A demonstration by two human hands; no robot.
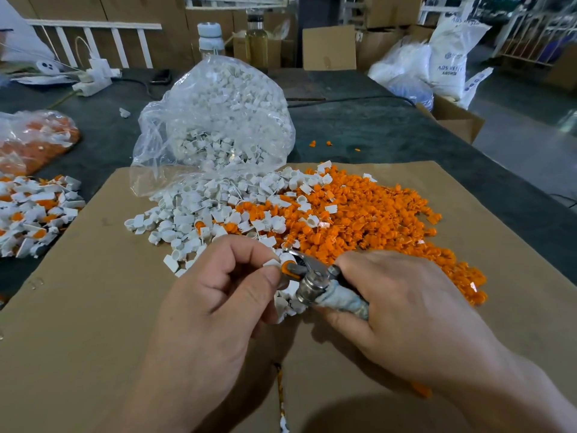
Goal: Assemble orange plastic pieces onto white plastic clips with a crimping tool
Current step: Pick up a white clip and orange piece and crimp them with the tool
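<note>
What matters from where I sit is the small meeting point between my hands, low over the cardboard sheet (93, 292) on the table (374, 126). My left hand (218, 285) pinches a white clip (272, 263) between thumb and fingertips, with an orange piece (286, 267) seated at its right end. My right hand (399, 304) is wrapped round the crimping tool (315, 276), whose long axis runs from lower right up to the left, its metal jaws touching the orange piece. The clip lies just left of the tool tip, nearer my left hand. The clip looks small and matte, and the orange piece is a bright rounded cap. I judge the squeeze comes next.
</note>
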